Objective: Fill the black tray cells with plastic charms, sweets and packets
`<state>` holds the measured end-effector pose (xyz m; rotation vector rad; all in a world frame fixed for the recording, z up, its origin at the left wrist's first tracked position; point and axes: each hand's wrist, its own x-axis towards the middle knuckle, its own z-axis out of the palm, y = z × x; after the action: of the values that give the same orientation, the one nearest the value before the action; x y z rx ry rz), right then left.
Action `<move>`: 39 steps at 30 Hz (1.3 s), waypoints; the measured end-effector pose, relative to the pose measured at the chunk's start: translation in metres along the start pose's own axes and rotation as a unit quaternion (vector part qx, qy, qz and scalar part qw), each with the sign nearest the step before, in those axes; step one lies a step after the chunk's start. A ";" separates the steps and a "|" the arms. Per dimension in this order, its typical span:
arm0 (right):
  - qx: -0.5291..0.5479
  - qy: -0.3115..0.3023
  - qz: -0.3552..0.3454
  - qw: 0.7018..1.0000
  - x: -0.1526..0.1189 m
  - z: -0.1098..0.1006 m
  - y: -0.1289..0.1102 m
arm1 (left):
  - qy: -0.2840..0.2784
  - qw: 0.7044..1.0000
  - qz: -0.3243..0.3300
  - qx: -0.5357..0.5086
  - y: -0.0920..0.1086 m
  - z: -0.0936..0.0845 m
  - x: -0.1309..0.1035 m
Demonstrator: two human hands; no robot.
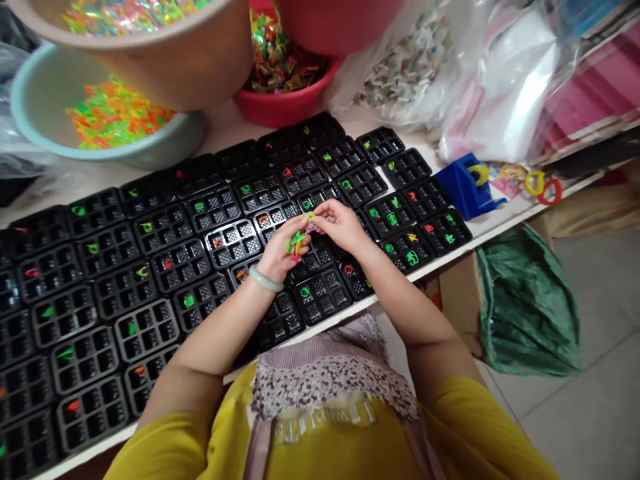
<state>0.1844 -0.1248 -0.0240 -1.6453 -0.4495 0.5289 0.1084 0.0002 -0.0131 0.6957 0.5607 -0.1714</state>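
My left hand (283,247), with a pale bangle on its wrist, cups a small pile of green, yellow and pink plastic pieces (297,243). The fingers of my right hand (336,223) are pinched together at the left fingertips, touching a small yellow-green piece. Both hands are above rows of black compartment trays (234,243). Many trays hold a small green, red, orange or yellow piece in a compartment; those at the right hold several.
Behind the trays stand a light blue bowl (30,113), a beige bowl (200,67) and a red bowl (280,110) of small pieces. A blue tape dispenser (465,187) sits at the right. A green bag (530,307) is below the table edge.
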 end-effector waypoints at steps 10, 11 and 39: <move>-0.069 0.103 -0.067 0.990 0.007 -0.002 0.009 | 0.021 0.999 0.002 0.036 -0.002 0.013 0.007; -0.073 0.108 -0.072 0.989 0.010 -0.005 0.008 | 0.023 0.999 0.002 0.042 -0.001 0.013 0.007; 0.070 -0.064 0.039 0.995 0.091 -0.001 -0.008 | 0.081 0.993 0.089 0.009 0.052 -0.016 0.041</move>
<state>0.2591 -0.0728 -0.0234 -1.5044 -0.4330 0.7127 0.1527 0.0521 -0.0162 0.7781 0.6488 0.0463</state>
